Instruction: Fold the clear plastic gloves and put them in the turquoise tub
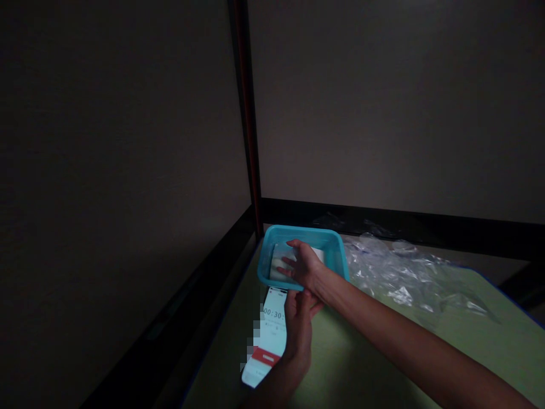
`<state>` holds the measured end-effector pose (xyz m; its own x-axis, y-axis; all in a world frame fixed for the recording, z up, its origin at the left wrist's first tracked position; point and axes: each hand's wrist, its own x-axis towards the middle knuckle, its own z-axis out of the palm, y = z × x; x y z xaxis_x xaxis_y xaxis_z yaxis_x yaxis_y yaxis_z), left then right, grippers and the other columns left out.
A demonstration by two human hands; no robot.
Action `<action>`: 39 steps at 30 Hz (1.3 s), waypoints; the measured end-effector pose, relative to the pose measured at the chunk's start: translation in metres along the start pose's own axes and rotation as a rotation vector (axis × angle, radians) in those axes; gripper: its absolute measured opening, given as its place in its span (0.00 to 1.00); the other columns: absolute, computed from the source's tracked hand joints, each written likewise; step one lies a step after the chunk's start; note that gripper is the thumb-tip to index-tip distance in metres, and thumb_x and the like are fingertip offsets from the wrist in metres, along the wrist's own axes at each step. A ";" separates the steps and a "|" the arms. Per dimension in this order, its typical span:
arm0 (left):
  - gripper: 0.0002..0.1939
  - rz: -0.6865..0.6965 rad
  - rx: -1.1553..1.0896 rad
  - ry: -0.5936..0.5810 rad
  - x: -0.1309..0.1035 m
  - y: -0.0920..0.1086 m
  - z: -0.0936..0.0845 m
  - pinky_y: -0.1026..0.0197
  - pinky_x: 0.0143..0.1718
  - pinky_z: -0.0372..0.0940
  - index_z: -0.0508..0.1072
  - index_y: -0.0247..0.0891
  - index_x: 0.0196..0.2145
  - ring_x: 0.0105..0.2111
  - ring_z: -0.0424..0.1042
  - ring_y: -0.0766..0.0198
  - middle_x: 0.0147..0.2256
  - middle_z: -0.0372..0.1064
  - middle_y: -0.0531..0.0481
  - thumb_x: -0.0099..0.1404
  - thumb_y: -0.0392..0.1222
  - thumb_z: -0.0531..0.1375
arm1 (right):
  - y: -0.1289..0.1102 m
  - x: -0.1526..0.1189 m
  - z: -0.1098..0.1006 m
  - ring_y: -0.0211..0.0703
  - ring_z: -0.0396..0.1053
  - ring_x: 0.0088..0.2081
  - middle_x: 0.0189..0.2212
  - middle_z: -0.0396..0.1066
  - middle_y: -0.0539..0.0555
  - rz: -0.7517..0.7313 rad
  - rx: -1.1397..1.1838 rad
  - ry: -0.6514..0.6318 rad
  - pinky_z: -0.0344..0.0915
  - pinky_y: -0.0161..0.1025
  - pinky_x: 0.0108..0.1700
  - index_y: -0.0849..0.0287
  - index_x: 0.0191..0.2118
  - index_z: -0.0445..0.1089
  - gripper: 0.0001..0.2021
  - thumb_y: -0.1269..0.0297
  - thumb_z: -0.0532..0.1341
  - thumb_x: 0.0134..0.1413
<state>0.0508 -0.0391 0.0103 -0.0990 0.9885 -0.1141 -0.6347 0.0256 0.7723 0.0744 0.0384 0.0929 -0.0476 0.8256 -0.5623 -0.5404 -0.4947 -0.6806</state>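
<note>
My right hand (302,264) is over a light-blue plastic basket (303,231), its fingers spread apart above a white flat item (277,271) lying inside. Part of that item is covered by the hand, and its kind is not clear. My left hand (299,318) is just in front of the basket, below the right wrist. Its fingers are curled together close to that wrist; whatever they may hold is hidden. Beside the left hand lies a phone (267,335) with a lit timer screen and a red bar, partly covered by the hand.
Crumpled clear plastic bags (400,272) lie right of the basket on a green mat-like surface (361,363) with a blue edge. Behind stands a grey wall (395,113), meeting another wall (128,142) at a dark corner post (246,102). The light is dim.
</note>
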 end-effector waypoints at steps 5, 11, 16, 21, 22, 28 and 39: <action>0.18 0.000 -0.007 0.017 0.002 -0.002 -0.002 0.54 0.43 0.66 0.69 0.35 0.38 0.37 0.74 0.55 0.34 0.74 0.45 0.52 0.48 0.65 | -0.007 -0.004 -0.001 0.41 0.63 0.35 0.34 0.62 0.52 0.033 -0.028 -0.036 0.68 0.39 0.33 0.56 0.35 0.61 0.05 0.69 0.55 0.49; 0.19 0.000 -0.010 0.024 0.002 0.000 -0.002 0.55 0.41 0.67 0.69 0.35 0.36 0.33 0.75 0.58 0.30 0.74 0.48 0.50 0.50 0.66 | -0.017 -0.007 -0.002 0.40 0.63 0.32 0.34 0.62 0.54 0.079 -0.059 -0.084 0.69 0.37 0.29 0.57 0.36 0.59 0.04 0.68 0.54 0.53; 0.21 -0.003 -0.004 0.024 0.003 0.001 -0.001 0.55 0.40 0.67 0.69 0.35 0.36 0.31 0.75 0.57 0.29 0.74 0.47 0.49 0.51 0.66 | -0.023 -0.011 -0.005 0.38 0.63 0.29 0.32 0.61 0.53 0.112 -0.080 -0.125 0.69 0.36 0.26 0.58 0.35 0.57 0.01 0.69 0.50 0.56; 0.21 -0.009 0.001 0.028 0.004 0.002 -0.001 0.55 0.40 0.67 0.69 0.35 0.36 0.32 0.75 0.57 0.28 0.74 0.48 0.49 0.51 0.66 | -0.029 -0.011 -0.011 0.37 0.65 0.27 0.30 0.62 0.53 0.152 -0.115 -0.179 0.71 0.36 0.27 0.59 0.34 0.56 0.02 0.71 0.49 0.57; 0.21 -0.010 0.001 0.029 0.004 0.002 -0.001 0.55 0.40 0.67 0.69 0.35 0.36 0.31 0.75 0.58 0.28 0.74 0.48 0.49 0.51 0.66 | -0.031 -0.010 -0.012 0.37 0.66 0.27 0.30 0.62 0.53 0.155 -0.128 -0.186 0.71 0.36 0.28 0.59 0.35 0.56 0.02 0.71 0.48 0.57; 0.20 -0.012 -0.003 0.031 0.004 0.001 -0.002 0.57 0.38 0.67 0.69 0.35 0.33 0.30 0.75 0.59 0.25 0.73 0.50 0.48 0.51 0.66 | -0.037 -0.007 -0.019 0.36 0.70 0.27 0.28 0.64 0.56 0.172 -0.272 -0.255 0.71 0.33 0.32 0.65 0.38 0.58 0.07 0.70 0.45 0.61; 0.22 -0.010 0.000 0.037 0.009 -0.005 -0.006 0.58 0.36 0.68 0.69 0.35 0.35 0.30 0.75 0.59 0.25 0.73 0.50 0.48 0.52 0.67 | -0.040 0.005 -0.018 0.38 0.70 0.28 0.23 0.71 0.50 -0.222 -1.103 -0.441 0.67 0.35 0.35 0.64 0.42 0.66 0.12 0.79 0.53 0.51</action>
<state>0.0487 -0.0312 0.0019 -0.1209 0.9820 -0.1454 -0.6357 0.0359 0.7711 0.1111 0.0572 0.1092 -0.4430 0.8372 -0.3205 0.4243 -0.1191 -0.8976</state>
